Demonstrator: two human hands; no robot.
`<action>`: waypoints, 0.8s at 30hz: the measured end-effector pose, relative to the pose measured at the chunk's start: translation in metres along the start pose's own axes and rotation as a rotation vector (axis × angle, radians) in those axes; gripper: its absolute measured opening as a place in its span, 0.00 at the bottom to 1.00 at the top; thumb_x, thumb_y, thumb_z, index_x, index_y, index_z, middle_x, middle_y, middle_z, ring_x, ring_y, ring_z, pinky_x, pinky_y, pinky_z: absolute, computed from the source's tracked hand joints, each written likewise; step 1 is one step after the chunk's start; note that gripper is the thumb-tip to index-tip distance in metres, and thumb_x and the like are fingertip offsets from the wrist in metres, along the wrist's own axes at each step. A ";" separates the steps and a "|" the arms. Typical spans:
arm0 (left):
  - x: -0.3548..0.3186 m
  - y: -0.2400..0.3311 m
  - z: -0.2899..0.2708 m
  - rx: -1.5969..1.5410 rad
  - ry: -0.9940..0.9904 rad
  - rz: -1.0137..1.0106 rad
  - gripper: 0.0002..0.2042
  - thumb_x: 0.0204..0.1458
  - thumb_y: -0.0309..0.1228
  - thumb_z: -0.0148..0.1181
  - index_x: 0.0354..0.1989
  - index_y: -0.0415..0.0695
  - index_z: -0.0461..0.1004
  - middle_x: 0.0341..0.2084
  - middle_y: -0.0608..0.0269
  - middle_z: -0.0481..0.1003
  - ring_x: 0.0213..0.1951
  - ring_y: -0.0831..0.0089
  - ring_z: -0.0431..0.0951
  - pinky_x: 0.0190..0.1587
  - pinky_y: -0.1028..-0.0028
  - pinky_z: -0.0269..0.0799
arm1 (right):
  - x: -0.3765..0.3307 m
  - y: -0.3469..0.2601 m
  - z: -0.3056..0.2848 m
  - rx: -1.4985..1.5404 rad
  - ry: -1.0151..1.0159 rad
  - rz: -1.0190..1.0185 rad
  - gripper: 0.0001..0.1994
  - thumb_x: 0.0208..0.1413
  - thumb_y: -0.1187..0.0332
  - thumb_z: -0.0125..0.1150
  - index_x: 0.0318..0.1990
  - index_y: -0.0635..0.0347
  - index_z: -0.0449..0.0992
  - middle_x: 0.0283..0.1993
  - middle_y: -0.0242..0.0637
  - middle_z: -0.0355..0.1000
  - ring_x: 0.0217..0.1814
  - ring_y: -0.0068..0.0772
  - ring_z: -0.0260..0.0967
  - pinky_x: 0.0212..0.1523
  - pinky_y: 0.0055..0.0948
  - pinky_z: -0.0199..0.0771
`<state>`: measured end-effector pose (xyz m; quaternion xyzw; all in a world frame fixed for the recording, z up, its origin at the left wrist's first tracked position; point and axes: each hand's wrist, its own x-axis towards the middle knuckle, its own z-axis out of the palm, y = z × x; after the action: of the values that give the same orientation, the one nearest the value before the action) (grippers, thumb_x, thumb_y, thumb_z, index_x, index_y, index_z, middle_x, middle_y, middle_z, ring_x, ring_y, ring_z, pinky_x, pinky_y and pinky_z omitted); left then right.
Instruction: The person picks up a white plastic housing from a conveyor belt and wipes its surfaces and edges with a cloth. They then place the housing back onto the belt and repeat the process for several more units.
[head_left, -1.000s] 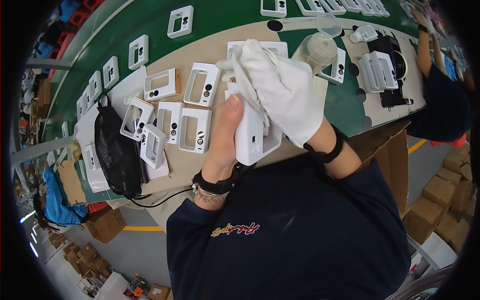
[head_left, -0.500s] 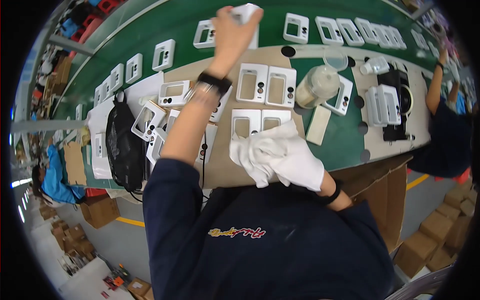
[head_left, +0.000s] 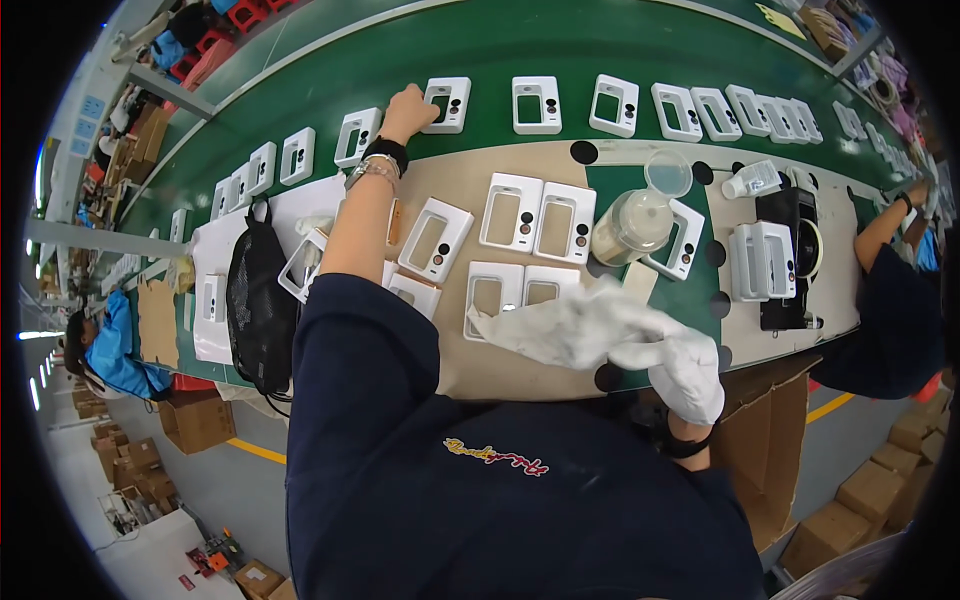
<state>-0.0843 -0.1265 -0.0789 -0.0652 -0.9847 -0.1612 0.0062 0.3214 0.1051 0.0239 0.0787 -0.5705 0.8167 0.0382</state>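
Observation:
At the far side of the bench, my left hand [head_left: 408, 113] has its fingers closed around the left edge of a white plastic frame [head_left: 462, 105] with a rectangular opening and dark round spots. My right hand [head_left: 685, 372], in a white glove, grips a bunched white cloth [head_left: 545, 325]. The cloth stretches leftward over the lower part of two white frames [head_left: 482, 272] lying side by side. Just beyond these lies another pair of frames [head_left: 512, 185]. A tilted frame [head_left: 440, 210] rests nearer my left forearm.
White frames stand in a row along the green surface [head_left: 560, 40]. A clear jar [head_left: 635, 228] with its lid raised is right of centre. Farther right are stacked frames [head_left: 765, 262] and a small bottle [head_left: 752, 180]. A black mesh bag [head_left: 262, 300] lies left. A co-worker's arm [head_left: 880, 235] reaches in.
My left hand has let go of one frame in the far row and moved left to its neighbour. My right hand has drawn back rightward, stretching the cloth. The whole view has shifted.

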 end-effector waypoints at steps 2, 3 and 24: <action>-0.020 0.015 -0.025 -0.455 -0.194 -0.009 0.19 0.35 0.33 0.51 0.37 0.37 0.61 0.25 0.50 0.70 0.27 0.63 0.72 0.23 0.68 0.68 | 0.004 -0.004 0.006 -0.066 -0.094 0.053 0.14 0.54 0.70 0.41 0.38 0.75 0.68 0.35 0.48 0.69 0.38 0.38 0.68 0.40 0.28 0.65; -0.031 0.022 -0.035 -0.451 -0.210 -0.004 0.19 0.35 0.33 0.51 0.37 0.37 0.61 0.25 0.50 0.70 0.27 0.63 0.72 0.23 0.68 0.68 | 0.004 -0.004 0.012 0.040 -0.005 0.092 0.13 0.53 0.70 0.43 0.37 0.74 0.69 0.34 0.47 0.69 0.37 0.38 0.68 0.40 0.28 0.65; -0.323 0.031 -0.116 -1.640 -0.352 0.057 0.24 0.33 0.17 0.37 0.46 0.37 0.54 0.16 0.64 0.62 0.11 0.81 0.58 0.12 0.83 0.54 | 0.041 0.027 0.084 -1.199 -0.205 -0.458 0.23 0.35 0.67 0.58 0.44 0.63 0.65 0.41 0.50 0.65 0.40 0.38 0.66 0.39 0.27 0.67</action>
<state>0.2385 -0.1752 0.0305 -0.0981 -0.5400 -0.8134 -0.1927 0.2836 0.0154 0.0342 0.2408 -0.8968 0.3161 0.1943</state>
